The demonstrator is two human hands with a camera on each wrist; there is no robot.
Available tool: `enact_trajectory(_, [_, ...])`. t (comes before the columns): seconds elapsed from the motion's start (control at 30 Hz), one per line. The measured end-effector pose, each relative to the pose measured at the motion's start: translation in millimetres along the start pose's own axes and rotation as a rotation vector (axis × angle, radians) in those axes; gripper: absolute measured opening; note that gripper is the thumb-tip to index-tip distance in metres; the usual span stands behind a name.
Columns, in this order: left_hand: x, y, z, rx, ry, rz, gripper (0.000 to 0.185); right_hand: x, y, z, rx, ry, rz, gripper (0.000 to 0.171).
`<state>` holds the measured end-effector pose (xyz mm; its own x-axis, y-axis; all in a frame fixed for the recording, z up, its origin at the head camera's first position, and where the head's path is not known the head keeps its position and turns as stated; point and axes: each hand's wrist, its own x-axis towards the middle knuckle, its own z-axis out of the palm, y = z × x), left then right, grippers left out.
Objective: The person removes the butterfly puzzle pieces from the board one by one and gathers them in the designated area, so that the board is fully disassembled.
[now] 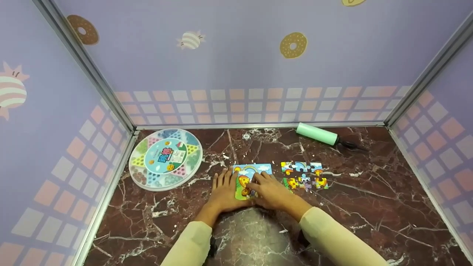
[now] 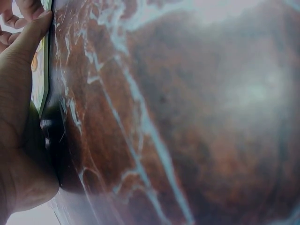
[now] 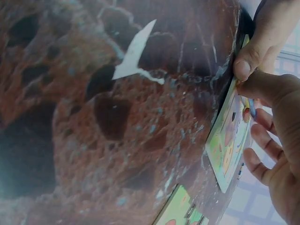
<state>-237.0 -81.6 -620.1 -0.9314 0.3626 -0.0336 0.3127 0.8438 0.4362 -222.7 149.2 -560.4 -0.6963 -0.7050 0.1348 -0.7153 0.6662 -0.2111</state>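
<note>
Both hands on the puzzle board (image 1: 252, 177) at the worktop (image 1: 369, 207) centre, left hand (image 1: 224, 192) flat along its edge, right hand (image 1: 271, 192) pinching it; pieces (image 1: 303, 176) just beside, joined but not yet on the board.

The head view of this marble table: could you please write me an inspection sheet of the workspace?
Surface: dark red marble-patterned tabletop with white veins.
Job's things: colourful cartoon puzzle board lying flat; six loose jigsaw pieces laid out to its right, apart from it.
Clutter: round clear plastic Chinese checkers case at left; mint-green cylinder with black handle at the back.
Grippers: left hand rests on the board's left edge, thumb along its side; right hand lies on the board, fingers pinching its near edge.
Cables: nothing seen.
Surroundings: lilac panel walls printed with doughnuts and sweets, metal corner frames.
</note>
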Motion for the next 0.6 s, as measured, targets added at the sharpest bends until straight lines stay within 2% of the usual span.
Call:
enact_trajectory(0.1, [0.2,0.4,-0.6,-0.004,-0.010,-0.007,0.137,-2.0,2.9,-0.1,0.011,0.008,0.005,0.037])
enact_trajectory(0.23, [1.0,-0.4,0.9,-0.001,0.010,0.002,0.137,-4.2,7.5,-0.8,-0.005,0.042,-0.014,0.029])
enact_trajectory(0.4, [0.7,-1.0,1.9,0.005,0.023,0.014,0.136,-8.9,13.9,-1.4,-0.067,0.138,-0.077,0.021])
enact_trajectory(0.5, [0.2,-0.5,0.7,-0.003,0.010,0.009,0.137,-12.2,18.1,-1.3,-0.086,0.203,-0.106,0.010])
enact_trajectory(0.6, [0.1,-0.3,0.1,-0.009,-0.005,0.002,0.138,-17.0,22.7,-1.6,-0.090,0.231,-0.110,0.007])
